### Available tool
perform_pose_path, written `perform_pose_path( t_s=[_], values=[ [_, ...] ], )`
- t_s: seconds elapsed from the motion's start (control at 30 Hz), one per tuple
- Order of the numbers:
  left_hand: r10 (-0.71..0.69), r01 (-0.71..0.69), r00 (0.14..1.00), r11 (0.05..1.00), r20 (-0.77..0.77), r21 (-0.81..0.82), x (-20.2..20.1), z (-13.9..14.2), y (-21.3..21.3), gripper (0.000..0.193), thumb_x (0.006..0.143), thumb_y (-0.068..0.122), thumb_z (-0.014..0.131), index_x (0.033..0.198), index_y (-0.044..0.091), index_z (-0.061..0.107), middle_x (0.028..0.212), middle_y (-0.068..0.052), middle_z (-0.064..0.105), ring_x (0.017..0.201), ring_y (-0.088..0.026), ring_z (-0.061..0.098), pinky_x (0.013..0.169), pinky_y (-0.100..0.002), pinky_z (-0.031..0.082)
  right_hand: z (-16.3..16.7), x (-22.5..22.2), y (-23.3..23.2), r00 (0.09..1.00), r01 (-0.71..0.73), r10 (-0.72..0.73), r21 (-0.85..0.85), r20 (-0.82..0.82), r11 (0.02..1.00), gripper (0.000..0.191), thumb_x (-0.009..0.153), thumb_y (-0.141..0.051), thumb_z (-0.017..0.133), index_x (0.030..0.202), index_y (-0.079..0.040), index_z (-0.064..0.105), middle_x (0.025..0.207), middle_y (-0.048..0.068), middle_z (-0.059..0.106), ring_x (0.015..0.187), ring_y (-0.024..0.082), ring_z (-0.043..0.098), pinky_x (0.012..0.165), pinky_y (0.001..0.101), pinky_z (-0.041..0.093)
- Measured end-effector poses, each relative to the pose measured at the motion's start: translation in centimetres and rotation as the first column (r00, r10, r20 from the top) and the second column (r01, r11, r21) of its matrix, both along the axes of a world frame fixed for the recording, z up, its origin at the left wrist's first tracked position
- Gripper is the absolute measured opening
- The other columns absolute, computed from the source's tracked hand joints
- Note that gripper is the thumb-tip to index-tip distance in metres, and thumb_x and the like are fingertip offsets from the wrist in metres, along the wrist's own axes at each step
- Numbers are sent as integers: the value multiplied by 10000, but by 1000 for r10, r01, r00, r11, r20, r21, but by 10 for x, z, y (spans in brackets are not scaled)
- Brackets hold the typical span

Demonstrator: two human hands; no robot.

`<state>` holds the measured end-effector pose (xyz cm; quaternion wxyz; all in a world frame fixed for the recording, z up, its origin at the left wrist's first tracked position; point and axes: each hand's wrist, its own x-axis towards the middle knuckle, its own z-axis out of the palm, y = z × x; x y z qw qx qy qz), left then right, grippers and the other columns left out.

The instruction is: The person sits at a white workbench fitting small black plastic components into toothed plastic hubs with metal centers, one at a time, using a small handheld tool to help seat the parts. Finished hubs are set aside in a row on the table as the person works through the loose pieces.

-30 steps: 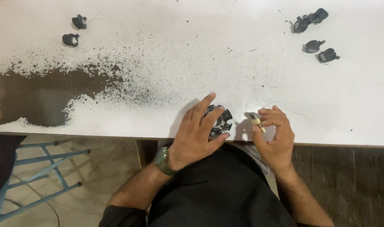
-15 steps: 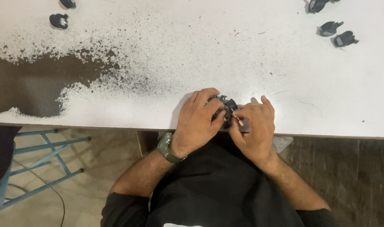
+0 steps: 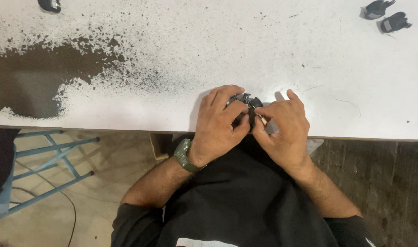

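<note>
We see the left hand (image 3: 218, 124) and right hand (image 3: 282, 126) pinch a small black part (image 3: 246, 101) between their fingers — rigid, light, we judge — best held by its edges.

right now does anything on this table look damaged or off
Yes: the white tabletop has its coating worn away in a large dark brown patch at the left, with flecks scattering toward the middle. Otherwise, both hands hold a small black part at the near edge; similar black parts lie top right.
</note>
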<state>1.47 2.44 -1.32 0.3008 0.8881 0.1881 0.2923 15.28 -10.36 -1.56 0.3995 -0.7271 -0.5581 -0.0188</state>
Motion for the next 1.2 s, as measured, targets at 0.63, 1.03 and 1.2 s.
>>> perform_pose_path(
  t_s=[0.63, 1.03, 1.2],
  values=[
    [55, -55, 998, 996, 2, 75, 12, -16, -5, 132, 834, 62, 698, 908, 52, 589, 1271, -99, 611, 1224, -267, 568, 1041, -476, 416, -3, 1, -3, 996, -67, 66, 20, 59, 998, 263, 863, -2, 797, 1082, -63, 665, 1011, 73, 712, 980, 254, 703, 1128, 529, 508],
    [36, -37, 998, 998, 44, 42, 0, 5, 10, 281, 857, 135, 759, 1110, 40, 681, 1371, -146, 580, 1249, -330, 552, 1049, -482, 452, 4, 4, -6, 1000, -18, 20, 114, -17, 993, 224, 903, 25, 765, 1086, -33, 649, 994, 105, 701, 955, 300, 710, 1119, 528, 537],
    [-30, 35, 999, 994, -46, 102, 6, 10, 18, 176, 910, 132, 761, 1074, 92, 712, 1348, -74, 630, 1240, -280, 592, 1019, -453, 471, -1, 5, 1, 999, 10, -6, 96, -48, 995, 208, 889, 27, 759, 1051, -25, 639, 964, 123, 694, 959, 335, 711, 1080, 493, 562]
  ],
)
